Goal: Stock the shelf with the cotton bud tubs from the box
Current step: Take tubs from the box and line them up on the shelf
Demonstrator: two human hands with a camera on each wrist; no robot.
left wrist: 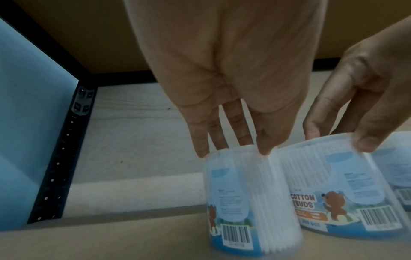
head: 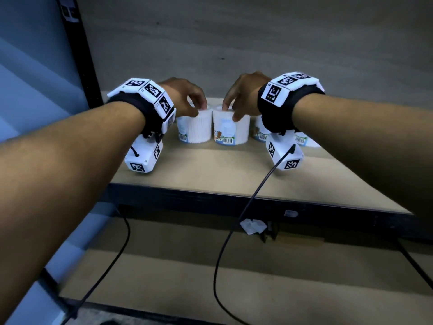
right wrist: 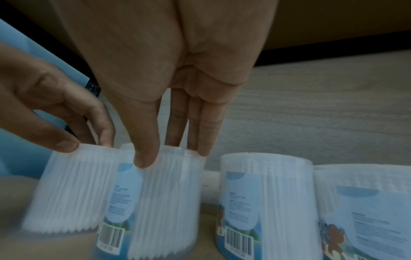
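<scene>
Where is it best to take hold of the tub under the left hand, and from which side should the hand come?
Probably at the top rim of the leftmost tub, from straight above, as the left hand holds it. It stands upright on the shelf, and the neighbouring tub, held by the right hand, sits close beside it, leaving little room for fingers down that side.

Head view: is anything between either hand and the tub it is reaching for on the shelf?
Nothing visible. The left hand already grips the leftmost tub by its top rim, and the right hand grips the neighbouring tub likewise; both tubs stand on the shelf board.
</scene>
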